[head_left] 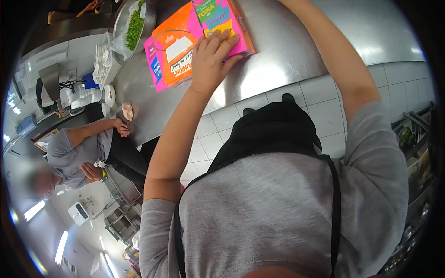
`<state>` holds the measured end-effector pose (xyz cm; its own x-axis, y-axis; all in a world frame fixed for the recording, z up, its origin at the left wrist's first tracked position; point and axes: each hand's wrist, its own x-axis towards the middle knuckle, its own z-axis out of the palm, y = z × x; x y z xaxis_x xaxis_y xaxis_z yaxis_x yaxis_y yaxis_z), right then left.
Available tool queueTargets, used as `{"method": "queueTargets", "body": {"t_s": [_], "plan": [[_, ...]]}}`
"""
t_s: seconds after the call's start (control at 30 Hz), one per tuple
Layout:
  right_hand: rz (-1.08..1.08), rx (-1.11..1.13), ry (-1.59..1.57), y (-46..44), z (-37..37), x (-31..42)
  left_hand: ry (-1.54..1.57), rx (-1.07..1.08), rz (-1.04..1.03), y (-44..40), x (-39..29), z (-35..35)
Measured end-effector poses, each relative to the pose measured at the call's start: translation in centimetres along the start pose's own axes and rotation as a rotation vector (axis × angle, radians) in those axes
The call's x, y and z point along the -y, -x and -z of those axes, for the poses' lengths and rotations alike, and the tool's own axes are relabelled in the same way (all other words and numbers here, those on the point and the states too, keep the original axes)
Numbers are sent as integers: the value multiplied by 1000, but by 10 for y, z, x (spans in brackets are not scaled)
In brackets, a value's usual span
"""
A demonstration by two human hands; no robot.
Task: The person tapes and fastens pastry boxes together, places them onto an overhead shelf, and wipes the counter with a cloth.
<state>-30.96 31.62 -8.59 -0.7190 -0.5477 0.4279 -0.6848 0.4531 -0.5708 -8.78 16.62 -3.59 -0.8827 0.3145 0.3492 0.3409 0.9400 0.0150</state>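
Observation:
My left hand (214, 60) lies palm down on the near side of a bright pink and orange Dunkin' doughnut box (178, 28). Its fingers are stretched out over the printed surface, the thumb apart from them. A thin loop, perhaps a cord handle, lies across the orange part of the box, near a white label (179, 49). The box rests on a steel worktable (273, 51). My right forearm reaches over the table to the top edge of the view, where the hand is cut off, so what it touches is hidden.
Left of the box stands a metal bowl (149, 21) with chopped greens (135, 30). Another person (88, 143) stands at the table's left end, one hand near a crumpled pale item (127, 111). Stacked white containers (102, 62) sit beyond. Shelving (415, 139) is at right.

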Motion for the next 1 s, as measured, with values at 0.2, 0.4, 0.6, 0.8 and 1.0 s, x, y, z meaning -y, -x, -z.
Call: {"method": "queueTargets", "body": {"t_s": [0.2,0.4,0.6,0.8,1.0], "plan": [[-393,90,-918,115,-31,75,19,-33,25,2,-3,-2],[-234,-179,-1036,53,-48,106,24,4,45,3,-4,2],[-306,-127,-926,4,-36,81,230,33,58,1,6,36],[-538,145,-825,29,-39,88,466,-673,958,106,140,49],[-517,262,-919,64,-21,110,1458,-216,1102,147,132,35]]}}
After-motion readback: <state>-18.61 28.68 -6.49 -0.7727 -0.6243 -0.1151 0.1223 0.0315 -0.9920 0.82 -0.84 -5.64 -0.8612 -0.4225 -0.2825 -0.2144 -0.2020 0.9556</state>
